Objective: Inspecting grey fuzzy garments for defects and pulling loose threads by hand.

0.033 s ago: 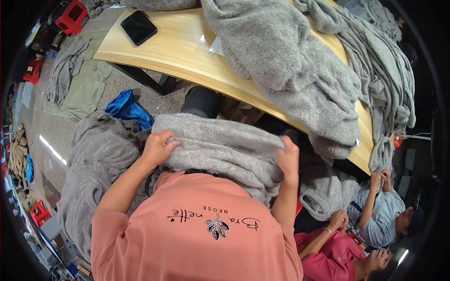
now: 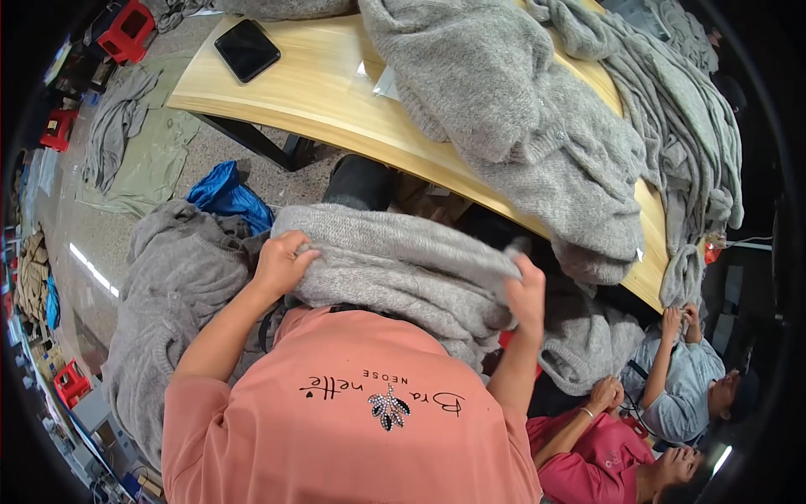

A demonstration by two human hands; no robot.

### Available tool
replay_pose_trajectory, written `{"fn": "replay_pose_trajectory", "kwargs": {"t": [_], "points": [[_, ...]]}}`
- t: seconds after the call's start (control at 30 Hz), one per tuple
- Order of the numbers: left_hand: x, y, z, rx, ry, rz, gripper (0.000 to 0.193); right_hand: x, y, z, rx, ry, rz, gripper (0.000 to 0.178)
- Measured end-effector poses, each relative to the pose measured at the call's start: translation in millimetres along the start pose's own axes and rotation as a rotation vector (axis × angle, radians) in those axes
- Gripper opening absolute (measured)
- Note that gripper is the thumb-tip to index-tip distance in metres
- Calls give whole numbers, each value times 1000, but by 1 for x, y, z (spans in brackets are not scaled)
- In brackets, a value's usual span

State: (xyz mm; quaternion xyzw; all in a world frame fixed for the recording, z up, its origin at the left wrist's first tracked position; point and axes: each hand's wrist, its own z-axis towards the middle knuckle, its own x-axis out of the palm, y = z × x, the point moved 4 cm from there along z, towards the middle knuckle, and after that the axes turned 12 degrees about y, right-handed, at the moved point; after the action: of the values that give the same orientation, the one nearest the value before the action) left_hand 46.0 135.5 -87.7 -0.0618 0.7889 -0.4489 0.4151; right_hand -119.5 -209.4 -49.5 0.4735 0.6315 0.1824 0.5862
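Observation:
A fuzzy grey knit sweater point(image 2: 395, 260) lies across my lap, folded over on itself, with its upper band stretched sideways between my hands. My left hand point(image 2: 285, 260) pinches the band's left end, thumb on top. At the right end my right hand point(image 2: 525, 290), a little smeared by motion, is closed on the same knit edge. To the left of my lap is a heap of darker grey knitwear point(image 2: 180, 277), beside a blue cloth or bag point(image 2: 228, 200).
A wooden table point(image 2: 311, 84) stands ahead, bearing a black phone point(image 2: 247, 50) and a large grey knit pile point(image 2: 495, 92) overhanging its edge. Two co-workers sit at right, one in a pink shirt point(image 2: 592, 466) and one handling grey knitwear. Red stools point(image 2: 128, 32) stand on the left.
My right hand has shifted slightly to the right, drawing the sweater's band out a little longer. My left hand stays almost where it was.

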Motion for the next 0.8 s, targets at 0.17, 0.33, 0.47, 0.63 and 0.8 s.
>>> {"fn": "replay_pose_trajectory", "kwargs": {"t": [0.17, 0.33, 0.47, 0.63, 0.8], "points": [[-2, 13, 9, 44, -90, 159, 24, -15, -31, -70, 386, 404, -142, 19], [-18, 53, 31, -82, -496, -17, 21, 12, -107, -72, 466, 171, -464, 24], [16, 127, 43, -328, -282, -339, 22, 8, -26, -47, 447, 362, -843, 25], [35, 119, 65, -437, -1, -831, 14, 26, 40, -2, -350, 175, -161, 45], [39, 150, 63, -448, -95, -458, 25, 79, 9, 36, 108, 617, -489, 59]]}}
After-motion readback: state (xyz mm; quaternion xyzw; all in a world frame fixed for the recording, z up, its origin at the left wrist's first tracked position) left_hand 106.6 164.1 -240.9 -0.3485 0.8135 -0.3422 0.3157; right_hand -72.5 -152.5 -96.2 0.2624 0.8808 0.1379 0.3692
